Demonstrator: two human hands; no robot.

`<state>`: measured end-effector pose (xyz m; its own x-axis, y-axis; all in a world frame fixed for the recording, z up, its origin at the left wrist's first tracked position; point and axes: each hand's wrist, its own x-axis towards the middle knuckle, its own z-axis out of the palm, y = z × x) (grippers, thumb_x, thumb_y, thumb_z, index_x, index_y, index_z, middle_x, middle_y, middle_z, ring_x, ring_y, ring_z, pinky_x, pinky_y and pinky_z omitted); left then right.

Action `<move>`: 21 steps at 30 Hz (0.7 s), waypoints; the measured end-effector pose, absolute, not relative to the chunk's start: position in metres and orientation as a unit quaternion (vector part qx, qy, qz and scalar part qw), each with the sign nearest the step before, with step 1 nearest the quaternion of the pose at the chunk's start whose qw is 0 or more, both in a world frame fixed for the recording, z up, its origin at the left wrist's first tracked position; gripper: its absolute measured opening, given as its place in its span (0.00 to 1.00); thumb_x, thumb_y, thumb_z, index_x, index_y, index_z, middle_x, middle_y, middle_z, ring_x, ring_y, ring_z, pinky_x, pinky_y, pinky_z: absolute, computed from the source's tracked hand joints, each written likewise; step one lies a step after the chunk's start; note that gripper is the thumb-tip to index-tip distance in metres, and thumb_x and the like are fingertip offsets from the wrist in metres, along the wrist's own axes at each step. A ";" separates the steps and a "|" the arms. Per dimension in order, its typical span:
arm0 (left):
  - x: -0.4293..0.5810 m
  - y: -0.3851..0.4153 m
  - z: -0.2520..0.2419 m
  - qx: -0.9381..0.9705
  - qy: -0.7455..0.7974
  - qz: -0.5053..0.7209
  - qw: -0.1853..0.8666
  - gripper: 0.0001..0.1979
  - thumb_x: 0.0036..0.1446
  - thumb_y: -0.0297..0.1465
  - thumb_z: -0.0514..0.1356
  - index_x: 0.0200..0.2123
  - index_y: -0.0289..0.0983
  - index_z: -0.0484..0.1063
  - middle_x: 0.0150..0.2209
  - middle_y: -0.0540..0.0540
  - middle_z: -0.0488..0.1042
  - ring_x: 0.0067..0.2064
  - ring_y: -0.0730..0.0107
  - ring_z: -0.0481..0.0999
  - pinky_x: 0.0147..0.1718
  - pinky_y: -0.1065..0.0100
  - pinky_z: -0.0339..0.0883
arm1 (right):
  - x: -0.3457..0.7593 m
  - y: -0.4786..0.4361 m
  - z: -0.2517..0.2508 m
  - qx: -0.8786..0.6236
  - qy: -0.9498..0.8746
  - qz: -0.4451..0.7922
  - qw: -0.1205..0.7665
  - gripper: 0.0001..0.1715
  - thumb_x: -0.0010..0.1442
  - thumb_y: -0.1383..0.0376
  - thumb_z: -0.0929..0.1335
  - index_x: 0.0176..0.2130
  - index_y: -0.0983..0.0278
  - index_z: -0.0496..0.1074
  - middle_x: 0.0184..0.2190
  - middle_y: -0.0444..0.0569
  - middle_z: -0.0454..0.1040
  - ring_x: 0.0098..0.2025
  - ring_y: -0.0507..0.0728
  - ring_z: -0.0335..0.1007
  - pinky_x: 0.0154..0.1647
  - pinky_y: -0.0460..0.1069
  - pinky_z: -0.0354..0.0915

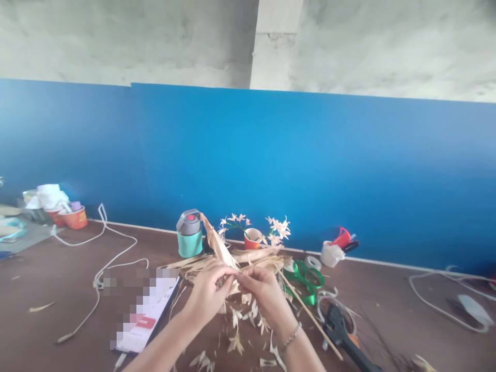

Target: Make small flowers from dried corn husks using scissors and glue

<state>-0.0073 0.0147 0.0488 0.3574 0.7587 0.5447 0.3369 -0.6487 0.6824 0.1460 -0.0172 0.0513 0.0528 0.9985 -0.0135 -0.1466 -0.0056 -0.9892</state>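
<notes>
My left hand (211, 287) and my right hand (265, 292) meet fingertip to fingertip above the table. Both are closed in a pinch, and whatever lies between the fingers is too small to make out. Just behind them, a pile of pale dried husks (261, 254) is spread out, with one long husk (217, 243) leaning up towards a teal flask (189, 243). Below my hands lie several small cut husk flowers (235, 343) and loose scraps. Finished-looking husk flowers on green stems (277, 227) stand around an orange-red paper cup (252, 238) at the back.
A phone (149, 315), partly pixelated, lies left of my left forearm. To the right are green ribbon (306, 279), a thin stick (310, 315), a black glue gun (341, 333) and a white cup (331, 253) of tools. White cables (116, 263) trail on the left; a blue partition (248, 155) rises behind.
</notes>
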 end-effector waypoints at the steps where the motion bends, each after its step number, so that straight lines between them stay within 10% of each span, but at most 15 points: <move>1: -0.007 0.014 0.049 0.795 0.326 0.458 0.227 0.08 0.54 0.26 0.55 0.31 0.39 0.74 0.31 0.46 0.75 0.36 0.66 0.72 0.37 0.66 0.64 | 0.147 -0.018 0.052 -0.457 -0.413 0.562 0.552 0.15 0.43 0.59 0.75 0.22 0.67 0.70 0.18 0.42 0.69 0.23 0.49 0.63 0.27 0.45 0.59; 21: -0.013 0.007 0.063 0.840 0.243 0.399 0.276 0.14 0.55 0.24 0.52 0.41 0.41 0.71 0.41 0.45 0.72 0.45 0.64 0.70 0.44 0.63 0.63 | 0.152 -0.023 0.057 -0.380 -0.386 0.682 0.492 0.15 0.41 0.62 0.77 0.25 0.69 0.73 0.18 0.43 0.71 0.19 0.45 0.62 0.24 0.43 0.59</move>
